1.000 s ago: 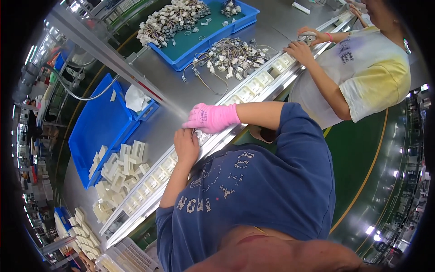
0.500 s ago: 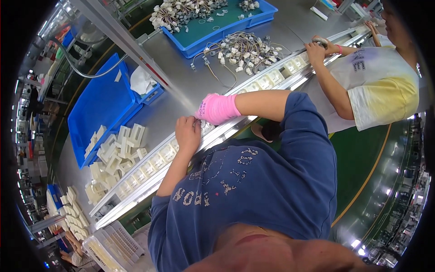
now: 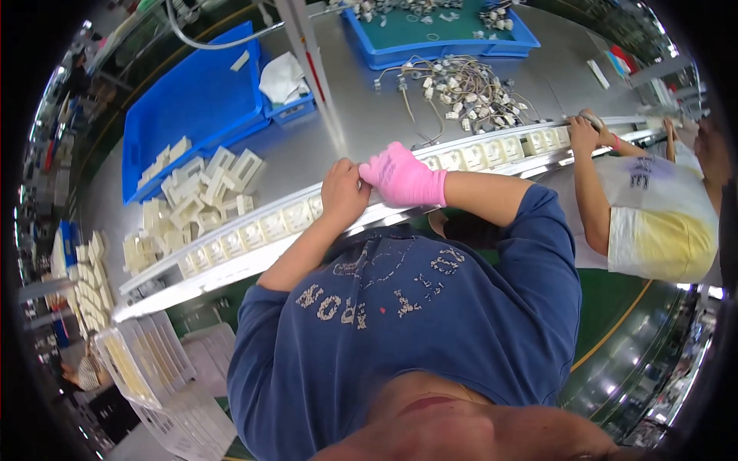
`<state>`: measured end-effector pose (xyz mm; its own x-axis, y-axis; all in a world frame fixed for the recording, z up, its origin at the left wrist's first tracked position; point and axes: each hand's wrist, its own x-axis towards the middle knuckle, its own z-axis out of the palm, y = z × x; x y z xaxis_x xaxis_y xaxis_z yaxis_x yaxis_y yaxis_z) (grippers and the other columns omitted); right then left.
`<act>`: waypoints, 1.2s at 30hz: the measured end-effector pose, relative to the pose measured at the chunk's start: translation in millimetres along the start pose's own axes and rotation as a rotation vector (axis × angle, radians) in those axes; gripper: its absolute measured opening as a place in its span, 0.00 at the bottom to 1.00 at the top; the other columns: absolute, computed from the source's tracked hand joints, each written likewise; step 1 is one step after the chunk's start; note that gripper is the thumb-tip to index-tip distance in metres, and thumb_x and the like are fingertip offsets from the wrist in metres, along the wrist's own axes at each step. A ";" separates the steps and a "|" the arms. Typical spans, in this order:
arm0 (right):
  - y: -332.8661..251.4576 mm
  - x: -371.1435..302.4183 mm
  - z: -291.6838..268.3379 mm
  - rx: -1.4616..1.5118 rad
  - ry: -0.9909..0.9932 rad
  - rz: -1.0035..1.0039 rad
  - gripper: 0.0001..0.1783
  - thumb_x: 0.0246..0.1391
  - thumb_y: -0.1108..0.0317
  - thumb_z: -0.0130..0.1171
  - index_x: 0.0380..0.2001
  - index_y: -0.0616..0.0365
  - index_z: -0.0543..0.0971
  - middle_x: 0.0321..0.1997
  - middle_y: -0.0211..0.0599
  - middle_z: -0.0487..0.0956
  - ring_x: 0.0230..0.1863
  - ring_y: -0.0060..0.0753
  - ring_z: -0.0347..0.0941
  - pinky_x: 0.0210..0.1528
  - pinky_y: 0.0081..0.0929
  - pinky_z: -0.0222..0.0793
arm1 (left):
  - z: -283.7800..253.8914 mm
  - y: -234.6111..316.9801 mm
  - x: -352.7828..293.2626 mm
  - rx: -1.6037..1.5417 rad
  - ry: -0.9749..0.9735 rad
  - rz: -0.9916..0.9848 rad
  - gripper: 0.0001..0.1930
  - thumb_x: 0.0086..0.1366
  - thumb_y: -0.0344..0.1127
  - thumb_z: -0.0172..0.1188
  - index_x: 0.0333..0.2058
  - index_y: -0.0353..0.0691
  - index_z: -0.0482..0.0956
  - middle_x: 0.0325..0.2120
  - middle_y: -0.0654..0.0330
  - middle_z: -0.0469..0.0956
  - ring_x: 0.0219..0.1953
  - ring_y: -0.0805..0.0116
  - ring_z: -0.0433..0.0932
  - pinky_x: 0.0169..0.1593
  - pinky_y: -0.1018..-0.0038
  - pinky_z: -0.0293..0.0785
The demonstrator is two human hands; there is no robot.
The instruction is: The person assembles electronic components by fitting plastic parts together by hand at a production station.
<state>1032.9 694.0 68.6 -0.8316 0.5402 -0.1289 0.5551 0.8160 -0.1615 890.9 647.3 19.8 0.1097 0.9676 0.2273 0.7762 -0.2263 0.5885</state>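
Observation:
My bare left hand (image 3: pixel 344 192) and my right hand (image 3: pixel 401 177), in a pink glove, meet over a long metal rail track (image 3: pixel 254 257). Both are closed, fingertips together, and whatever they grip is hidden behind the fingers. Along the track runs a row of square white plastic housings (image 3: pixel 275 225), passing beneath my hands. More white housings (image 3: pixel 475 156) continue in it to the right of the glove. Beyond my right hand, a tangled pile of wires with white connectors (image 3: pixel 469 96) lies on the metal table (image 3: pixel 350 100).
Loose white plastic frames (image 3: pixel 188 192) are heaped left of my hands, beside a large blue tray (image 3: pixel 196 84). Another blue tray (image 3: pixel 453 54) with wired parts stands at the back. A metal post (image 3: pixel 305 54) rises beyond my hands. A co-worker's hands (image 3: pixel 588 132) are over the track at right.
The head view has turned, so the track lies flatter across it. My hands stay together over the track; the gloved hand has rolled, showing more of its back.

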 end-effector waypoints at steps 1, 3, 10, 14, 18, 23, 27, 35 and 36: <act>-7.5 -0.4 -2.3 -0.241 -0.038 -0.060 0.07 0.44 0.65 0.53 0.27 0.54 0.73 0.29 0.38 0.77 0.32 0.37 0.75 0.34 0.34 0.64 | -0.7 2.0 2.6 -0.009 0.010 -0.003 0.06 0.48 0.33 0.58 0.26 0.40 0.76 0.26 0.56 0.69 0.35 0.56 0.68 0.38 0.64 0.64; -7.6 5.1 -7.2 -0.257 -0.094 -0.082 0.06 0.44 0.66 0.52 0.28 0.52 0.73 0.28 0.35 0.77 0.31 0.34 0.75 0.33 0.32 0.62 | 0.3 4.3 3.7 -0.012 0.045 -0.030 0.07 0.47 0.35 0.58 0.25 0.40 0.77 0.26 0.57 0.70 0.35 0.57 0.69 0.38 0.64 0.64; 5.5 13.3 -18.2 -0.267 -0.207 -0.101 0.06 0.45 0.66 0.52 0.30 0.48 0.74 0.27 0.30 0.77 0.35 0.33 0.74 0.42 0.31 0.57 | 2.8 2.0 5.0 -0.073 0.062 -0.054 0.05 0.46 0.32 0.56 0.24 0.40 0.75 0.25 0.58 0.69 0.34 0.55 0.68 0.38 0.63 0.64; 18.9 14.8 -21.1 -0.216 -0.217 -0.090 0.08 0.46 0.60 0.52 0.28 0.49 0.72 0.26 0.30 0.75 0.34 0.34 0.72 0.43 0.33 0.57 | 2.4 -2.8 -2.7 0.017 0.057 0.092 0.08 0.47 0.30 0.55 0.29 0.38 0.72 0.28 0.56 0.67 0.36 0.56 0.67 0.39 0.64 0.63; 20.4 10.0 -22.6 -0.245 -0.175 -0.100 0.08 0.48 0.59 0.51 0.28 0.50 0.72 0.27 0.30 0.74 0.35 0.34 0.71 0.44 0.34 0.56 | 0.1 -0.8 -2.4 -0.001 0.014 0.089 0.09 0.48 0.30 0.55 0.30 0.37 0.71 0.29 0.55 0.66 0.37 0.56 0.66 0.39 0.64 0.63; 15.0 11.0 -13.7 -0.228 -0.239 0.022 0.09 0.48 0.58 0.51 0.27 0.50 0.71 0.27 0.31 0.74 0.35 0.34 0.71 0.46 0.34 0.54 | 2.3 -0.3 -0.1 -0.006 -0.031 0.106 0.09 0.47 0.30 0.55 0.30 0.39 0.72 0.30 0.55 0.67 0.38 0.57 0.66 0.40 0.64 0.62; 42.9 17.3 -22.1 0.051 -0.120 -0.062 0.12 0.48 0.58 0.51 0.31 0.53 0.72 0.29 0.35 0.75 0.38 0.35 0.72 0.45 0.38 0.61 | -0.9 -3.9 -2.7 0.005 -0.004 0.139 0.09 0.47 0.30 0.55 0.30 0.38 0.71 0.30 0.55 0.67 0.38 0.56 0.66 0.40 0.64 0.62; 207.4 41.0 -61.7 -0.134 0.428 0.418 0.19 0.50 0.53 0.47 0.36 0.56 0.74 0.34 0.48 0.76 0.36 0.42 0.75 0.35 0.29 0.72 | -1.7 -2.5 2.0 0.014 -0.043 0.168 0.08 0.49 0.30 0.54 0.30 0.38 0.71 0.30 0.54 0.67 0.38 0.53 0.66 0.40 0.63 0.62; 205.3 57.5 -30.8 -0.013 0.200 0.616 0.25 0.44 0.48 0.49 0.36 0.57 0.75 0.36 0.50 0.76 0.37 0.45 0.75 0.38 0.36 0.71 | 0.2 -3.1 3.3 0.017 -0.042 0.152 0.08 0.49 0.30 0.54 0.31 0.38 0.70 0.30 0.54 0.67 0.38 0.53 0.66 0.41 0.63 0.61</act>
<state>1098.5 898.9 58.2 -0.3484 0.9373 -0.0089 0.9326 0.3456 -0.1040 888.9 651.2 18.6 0.2523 0.9264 0.2795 0.7592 -0.3686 0.5365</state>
